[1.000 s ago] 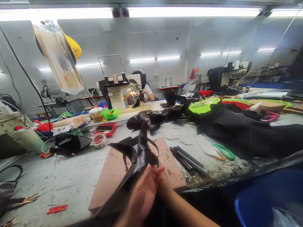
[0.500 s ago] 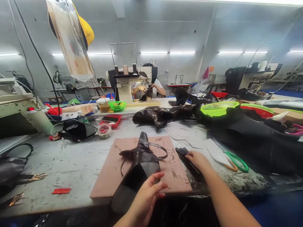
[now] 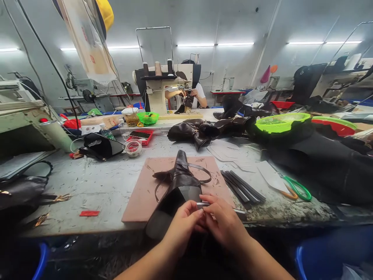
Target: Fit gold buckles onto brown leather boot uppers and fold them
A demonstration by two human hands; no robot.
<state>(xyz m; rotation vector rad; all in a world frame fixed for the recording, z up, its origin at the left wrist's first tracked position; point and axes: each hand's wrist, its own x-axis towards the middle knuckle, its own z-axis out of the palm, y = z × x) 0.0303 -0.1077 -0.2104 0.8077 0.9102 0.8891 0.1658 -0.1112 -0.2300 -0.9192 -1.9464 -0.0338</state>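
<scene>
My left hand (image 3: 186, 219) and my right hand (image 3: 223, 221) meet at the front of the bench, fingertips pinched on a thin strip (image 3: 202, 204). A pale face of the strip shows between the fingers; most of it is hidden. Just beyond them lies a dark brown leather boot upper (image 3: 180, 186), its wide black opening towards me and a thin strap (image 3: 201, 169) looped across it. Under it is a pinkish board (image 3: 140, 194). A fanned pile of black strips (image 3: 243, 188) rests right of the board.
Green-and-orange-handled scissors (image 3: 297, 188) lie on the right beside white card pieces (image 3: 271, 177). More dark boot uppers (image 3: 192, 130) lie behind the board. At left are a red scrap (image 3: 89, 213) and a tape roll (image 3: 133, 147). A person sews at a machine (image 3: 155, 93) opposite.
My right hand has left the strip pile and come to my left hand with a strip. The left hand has closed on it. The view has tilted down.
</scene>
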